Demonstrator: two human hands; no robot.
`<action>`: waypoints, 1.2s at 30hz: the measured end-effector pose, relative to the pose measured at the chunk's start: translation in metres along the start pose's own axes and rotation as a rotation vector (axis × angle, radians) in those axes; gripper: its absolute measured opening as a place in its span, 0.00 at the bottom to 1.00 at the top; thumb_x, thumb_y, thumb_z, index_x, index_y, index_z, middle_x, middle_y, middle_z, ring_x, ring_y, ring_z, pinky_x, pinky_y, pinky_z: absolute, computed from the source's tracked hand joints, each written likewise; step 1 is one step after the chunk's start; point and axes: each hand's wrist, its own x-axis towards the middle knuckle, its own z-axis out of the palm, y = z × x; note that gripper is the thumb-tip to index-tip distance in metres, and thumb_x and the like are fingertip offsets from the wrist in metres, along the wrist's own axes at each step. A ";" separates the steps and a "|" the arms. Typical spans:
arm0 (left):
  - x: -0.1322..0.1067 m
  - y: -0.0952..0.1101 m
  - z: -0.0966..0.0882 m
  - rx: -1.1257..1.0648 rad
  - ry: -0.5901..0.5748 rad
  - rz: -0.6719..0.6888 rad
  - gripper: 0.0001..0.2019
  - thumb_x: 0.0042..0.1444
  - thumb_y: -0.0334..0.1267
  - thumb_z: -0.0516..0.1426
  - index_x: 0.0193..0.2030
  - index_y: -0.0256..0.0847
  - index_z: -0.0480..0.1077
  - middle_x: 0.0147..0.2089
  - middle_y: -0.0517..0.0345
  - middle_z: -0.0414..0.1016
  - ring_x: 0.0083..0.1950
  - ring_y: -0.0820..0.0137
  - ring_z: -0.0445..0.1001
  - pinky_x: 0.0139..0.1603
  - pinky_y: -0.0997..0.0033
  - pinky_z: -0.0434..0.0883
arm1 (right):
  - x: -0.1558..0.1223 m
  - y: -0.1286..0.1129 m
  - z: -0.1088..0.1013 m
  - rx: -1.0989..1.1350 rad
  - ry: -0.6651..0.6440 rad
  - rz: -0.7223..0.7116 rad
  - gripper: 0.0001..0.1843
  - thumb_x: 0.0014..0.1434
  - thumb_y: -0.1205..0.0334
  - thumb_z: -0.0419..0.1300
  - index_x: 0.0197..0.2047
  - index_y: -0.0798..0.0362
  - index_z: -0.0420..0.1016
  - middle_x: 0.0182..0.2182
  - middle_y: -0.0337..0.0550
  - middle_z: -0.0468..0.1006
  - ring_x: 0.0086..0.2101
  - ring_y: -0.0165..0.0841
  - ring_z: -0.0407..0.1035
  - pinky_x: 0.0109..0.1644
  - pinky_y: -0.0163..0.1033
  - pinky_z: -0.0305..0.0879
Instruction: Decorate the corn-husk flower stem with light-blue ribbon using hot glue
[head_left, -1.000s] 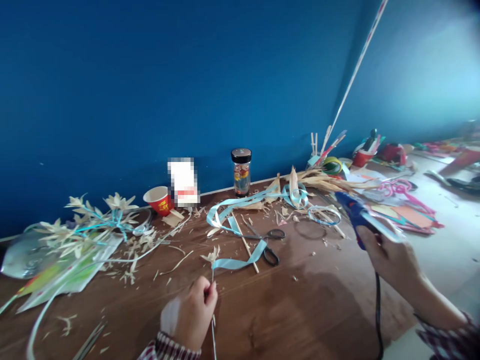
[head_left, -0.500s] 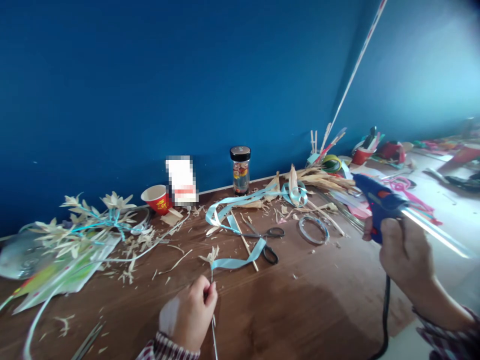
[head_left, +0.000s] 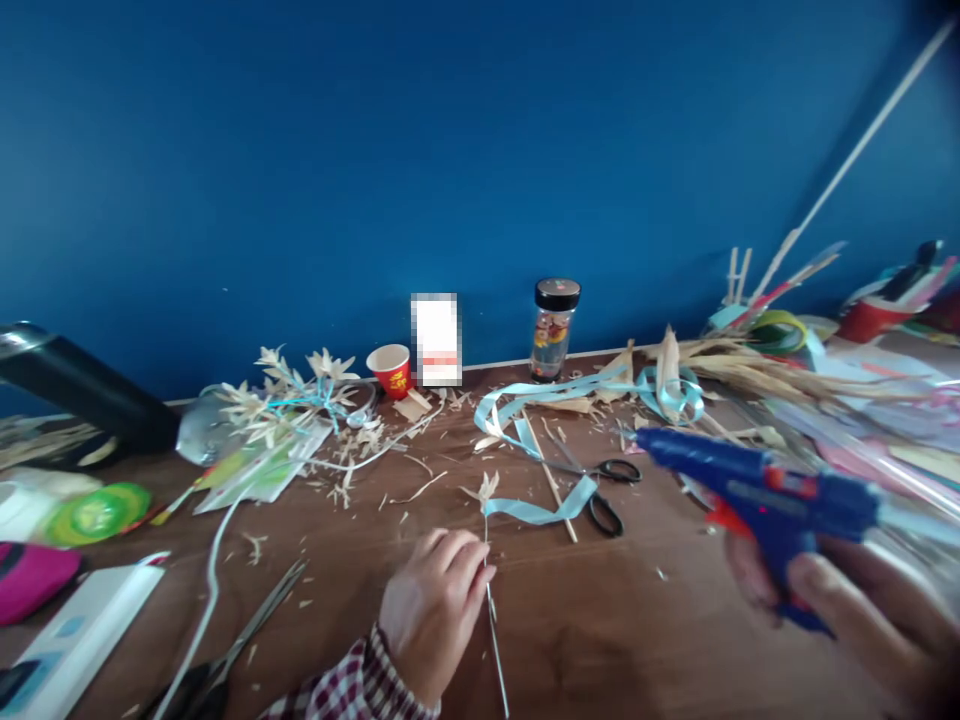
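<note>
My left hand [head_left: 439,605] is closed on a thin pale stem [head_left: 495,640] on the table, its fingertips pressed along it. At the stem's upper end sits a small dried-husk flower [head_left: 486,488], and a light blue ribbon [head_left: 541,512] runs from just below it to the right. My right hand [head_left: 862,610], blurred, grips a blue glue gun [head_left: 750,490] with its fingers round the handle. The gun's nozzle points left, above the table and right of the black-handled scissors [head_left: 619,470]. A glue stick sticks out of its back end.
A red paper cup [head_left: 390,370] and a lidded glass jar [head_left: 555,330] stand by the blue wall. Husk flowers on blue stems [head_left: 300,400] lie left, near a white cable [head_left: 214,570]. Another pair of scissors [head_left: 255,620] and a power strip [head_left: 90,640] lie front left.
The view has swung left, bringing in the power strip and black bottle. The glue gun has come closer to the flower. My left hand has loosened from a fist into flatter fingers on the stem.
</note>
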 end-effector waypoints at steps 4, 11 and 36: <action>-0.003 -0.007 0.007 0.035 -0.015 0.131 0.19 0.53 0.38 0.59 0.52 0.34 0.66 0.52 0.48 0.73 0.52 0.60 0.69 0.51 0.59 0.71 | 0.004 0.000 0.029 0.010 -0.353 0.068 0.22 0.56 0.42 0.52 0.26 0.52 0.71 0.21 0.41 0.70 0.23 0.33 0.63 0.25 0.35 0.61; -0.003 -0.004 0.009 0.031 -0.110 0.113 0.20 0.52 0.37 0.60 0.53 0.38 0.66 0.58 0.49 0.69 0.59 0.58 0.65 0.55 0.52 0.68 | 0.025 -0.011 0.061 0.025 -0.433 0.054 0.22 0.60 0.43 0.48 0.27 0.53 0.65 0.21 0.38 0.65 0.23 0.29 0.59 0.26 0.34 0.57; -0.008 -0.002 0.010 -0.080 -0.149 0.158 0.17 0.54 0.37 0.54 0.51 0.37 0.63 0.54 0.45 0.70 0.57 0.56 0.65 0.54 0.52 0.67 | 0.015 0.012 0.061 -0.060 -0.454 0.093 0.16 0.61 0.49 0.51 0.34 0.53 0.69 0.23 0.37 0.67 0.25 0.30 0.60 0.29 0.34 0.59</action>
